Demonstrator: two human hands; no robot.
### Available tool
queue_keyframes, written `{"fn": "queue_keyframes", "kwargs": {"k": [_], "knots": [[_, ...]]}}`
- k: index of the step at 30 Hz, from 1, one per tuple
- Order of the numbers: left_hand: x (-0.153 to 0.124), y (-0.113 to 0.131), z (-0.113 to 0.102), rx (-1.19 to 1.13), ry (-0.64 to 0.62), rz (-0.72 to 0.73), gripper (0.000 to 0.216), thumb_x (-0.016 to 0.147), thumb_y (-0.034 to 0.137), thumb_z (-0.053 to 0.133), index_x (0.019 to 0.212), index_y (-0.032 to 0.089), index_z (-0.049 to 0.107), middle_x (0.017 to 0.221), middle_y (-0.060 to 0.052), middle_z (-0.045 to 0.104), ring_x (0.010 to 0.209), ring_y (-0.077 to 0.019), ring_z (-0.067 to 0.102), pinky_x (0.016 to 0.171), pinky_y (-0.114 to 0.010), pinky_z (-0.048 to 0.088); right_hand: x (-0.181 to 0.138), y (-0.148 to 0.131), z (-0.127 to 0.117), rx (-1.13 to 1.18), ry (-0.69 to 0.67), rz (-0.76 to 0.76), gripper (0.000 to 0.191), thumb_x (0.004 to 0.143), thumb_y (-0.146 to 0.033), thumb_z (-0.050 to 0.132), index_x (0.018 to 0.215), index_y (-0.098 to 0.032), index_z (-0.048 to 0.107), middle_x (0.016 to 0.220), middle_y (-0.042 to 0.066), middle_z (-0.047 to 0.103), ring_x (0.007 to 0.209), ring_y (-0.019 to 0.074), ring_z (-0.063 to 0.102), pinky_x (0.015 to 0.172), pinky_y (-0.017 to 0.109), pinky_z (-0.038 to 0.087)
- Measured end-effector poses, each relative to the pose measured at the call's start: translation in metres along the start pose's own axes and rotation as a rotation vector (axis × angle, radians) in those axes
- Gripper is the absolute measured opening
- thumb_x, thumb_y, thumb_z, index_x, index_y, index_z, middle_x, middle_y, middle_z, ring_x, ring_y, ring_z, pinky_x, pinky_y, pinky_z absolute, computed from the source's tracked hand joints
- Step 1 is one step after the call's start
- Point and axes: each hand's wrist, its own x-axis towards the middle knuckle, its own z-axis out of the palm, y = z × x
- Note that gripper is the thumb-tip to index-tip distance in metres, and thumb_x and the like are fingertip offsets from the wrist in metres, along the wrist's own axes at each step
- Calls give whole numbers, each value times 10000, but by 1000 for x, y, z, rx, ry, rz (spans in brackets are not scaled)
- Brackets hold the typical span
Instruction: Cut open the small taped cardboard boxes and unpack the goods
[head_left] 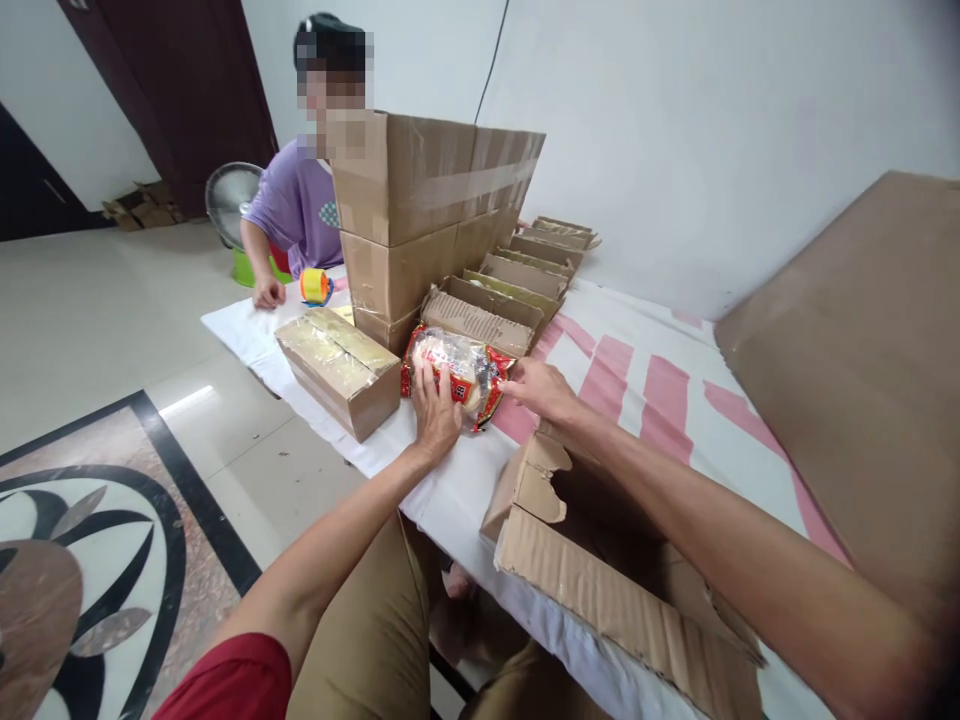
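- White wall [675, 120] backs the room, and a white-and-pink tablecloth [667, 400] covers the work surface in front of me.
- On that cloth lies a clear-and-red plastic packet [465, 372], outside any carton, just beside the closed carton and in front of the open row; pale contents show through its film, too blurred for me to identify.
- My left hand [437, 415] rests on top of it, fingers extended and a little apart.
- My right hand [536, 388] is at its right end, fingers drawn narrow; they appear to pinch the red edge.
- As for progress, one closed carton [337, 370] sits to the left, flaps together with shiny tape across them, so I judge that one finished.
- Left over, as far as I can see: the packet is loose, and a row of open cartons [529, 280] leans away behind it, flaps up, insides hidden from me.
- Nearest me is an open cardboard box [600, 590]; my forearm and shadow keep me from telling what it holds.
- Beyond the closed carton rises a carton stack [427, 185], contents unseen, with a yellow-orange tape roll [315, 287] near a co-worker [296, 200] in purple.
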Motion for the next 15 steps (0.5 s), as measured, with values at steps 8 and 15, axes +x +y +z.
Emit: {"fn": "queue_keyframes", "kwargs": {"k": [8, 15], "knots": [[12, -11, -96, 347, -77, 346, 510, 909, 54, 464, 1383, 181, 606, 1627, -199, 452, 1607, -345, 262, 1291, -687, 116, -100, 50, -31, 337, 427, -159, 307, 840, -384, 593, 1053, -227, 750, 1140, 78, 796, 1098, 275, 731, 999, 429, 544], [48, -77, -160, 466, -235, 289, 345, 976, 156, 410, 1116, 106, 721, 1597, -238, 460, 1547, -436, 351, 1245, -714, 191, -201, 135, -49, 417, 573, 243, 338, 779, -486, 631, 979, -257, 779, 1159, 90, 788, 1089, 283, 715, 1061, 471, 503]]}}
